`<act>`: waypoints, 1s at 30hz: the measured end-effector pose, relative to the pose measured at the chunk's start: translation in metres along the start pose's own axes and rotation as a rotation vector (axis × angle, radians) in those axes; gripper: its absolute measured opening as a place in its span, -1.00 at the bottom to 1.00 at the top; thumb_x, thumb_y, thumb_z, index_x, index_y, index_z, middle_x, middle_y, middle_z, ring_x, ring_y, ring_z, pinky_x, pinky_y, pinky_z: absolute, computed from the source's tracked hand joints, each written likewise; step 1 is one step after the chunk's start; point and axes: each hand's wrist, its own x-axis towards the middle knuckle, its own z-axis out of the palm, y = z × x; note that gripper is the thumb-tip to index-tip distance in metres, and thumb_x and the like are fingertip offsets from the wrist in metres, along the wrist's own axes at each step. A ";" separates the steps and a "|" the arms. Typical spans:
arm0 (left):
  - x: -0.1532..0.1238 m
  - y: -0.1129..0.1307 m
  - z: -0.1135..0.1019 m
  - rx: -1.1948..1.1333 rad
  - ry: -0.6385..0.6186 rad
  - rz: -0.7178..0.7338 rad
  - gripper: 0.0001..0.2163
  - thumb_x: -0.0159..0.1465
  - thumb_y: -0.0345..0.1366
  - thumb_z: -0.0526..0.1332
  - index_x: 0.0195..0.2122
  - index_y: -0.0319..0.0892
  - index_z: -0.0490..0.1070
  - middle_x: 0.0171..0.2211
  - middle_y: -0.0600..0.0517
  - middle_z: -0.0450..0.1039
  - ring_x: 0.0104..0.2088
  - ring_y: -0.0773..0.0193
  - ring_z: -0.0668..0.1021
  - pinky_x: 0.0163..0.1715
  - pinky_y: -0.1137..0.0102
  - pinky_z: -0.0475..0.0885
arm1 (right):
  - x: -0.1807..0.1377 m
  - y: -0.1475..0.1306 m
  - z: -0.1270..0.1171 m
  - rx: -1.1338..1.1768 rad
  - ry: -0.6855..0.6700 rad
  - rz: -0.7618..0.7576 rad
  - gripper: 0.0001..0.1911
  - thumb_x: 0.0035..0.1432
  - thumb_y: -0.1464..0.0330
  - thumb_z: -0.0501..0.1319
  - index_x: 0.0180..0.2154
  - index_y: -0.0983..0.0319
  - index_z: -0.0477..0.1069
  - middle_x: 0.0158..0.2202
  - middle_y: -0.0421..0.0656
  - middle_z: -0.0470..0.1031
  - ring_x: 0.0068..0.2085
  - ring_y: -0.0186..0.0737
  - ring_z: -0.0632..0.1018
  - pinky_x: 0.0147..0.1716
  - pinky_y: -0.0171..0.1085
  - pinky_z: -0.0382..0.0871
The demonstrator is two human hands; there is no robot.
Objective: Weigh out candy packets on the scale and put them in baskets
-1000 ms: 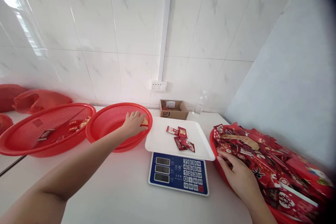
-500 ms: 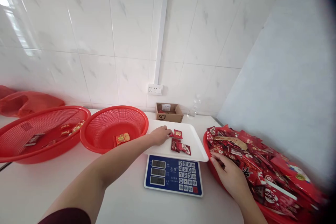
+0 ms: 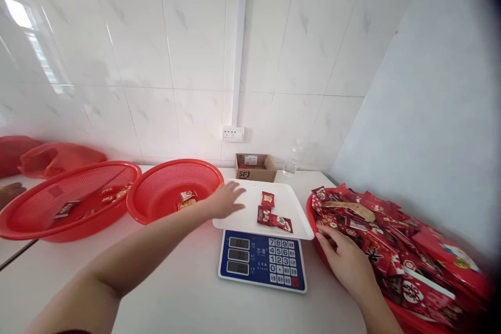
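Note:
My left hand [image 3: 225, 201], fingers spread and holding nothing, hovers over the left edge of the white tray [image 3: 235, 224] on a digital scale [image 3: 262, 261]. Three small red snack packets lie on that tray: one red and gold packet [image 3: 268, 199] behind two darker packets [image 3: 276, 219]. Beside my left hand is a red mesh basket [image 3: 156, 177] with a few packets [image 3: 188, 196] inside, partly hidden by my wrist. My right hand [image 3: 344, 258] is closed at the rim of a heaped red basket [image 3: 311, 214], its fingertips partly hidden.
Farther left, another red basket [image 3: 35, 188] contains several packets. A person's hand [image 3: 11, 193] shows at the left edge near red bags [image 3: 58, 156]. A cardboard box [image 3: 256, 173] and a clear plastic bottle [image 3: 294, 159] stand by the tiled wall.
My left hand has moved left from the packets on the tray and opened. One packet has left the tray, and a red-and-white packet now shows in the middle basket. My right hand stays put.

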 end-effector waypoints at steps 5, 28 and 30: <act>0.030 0.058 0.029 -0.045 -0.079 0.226 -0.52 0.24 -0.01 0.11 0.15 -0.06 0.22 0.16 -0.07 0.27 0.11 0.08 0.36 0.04 0.27 0.28 | 0.000 0.001 0.000 0.021 -0.008 0.007 -0.60 0.12 0.12 0.01 -0.18 0.16 0.48 -0.15 -0.08 0.56 -0.14 -0.10 0.55 -0.17 -0.14 0.42; 0.019 0.029 0.009 -0.059 -0.098 0.045 -0.34 0.24 0.18 -0.06 0.30 0.03 -0.11 0.34 -0.09 -0.11 0.30 -0.01 0.02 0.16 0.08 0.10 | 0.000 -0.005 -0.004 0.021 -0.005 -0.013 -0.62 0.13 0.13 0.00 -0.20 0.17 0.47 -0.18 -0.08 0.57 -0.16 -0.09 0.55 -0.17 -0.14 0.42; 0.037 0.052 0.022 -0.090 -0.117 0.101 -0.24 0.16 0.27 -0.05 0.31 0.01 -0.12 0.34 -0.14 -0.14 0.30 -0.11 -0.01 0.15 0.00 0.08 | 0.000 -0.005 -0.004 0.026 -0.013 -0.009 -0.62 0.13 0.14 0.00 -0.20 0.17 0.47 -0.17 -0.08 0.57 -0.14 -0.10 0.55 -0.15 -0.14 0.42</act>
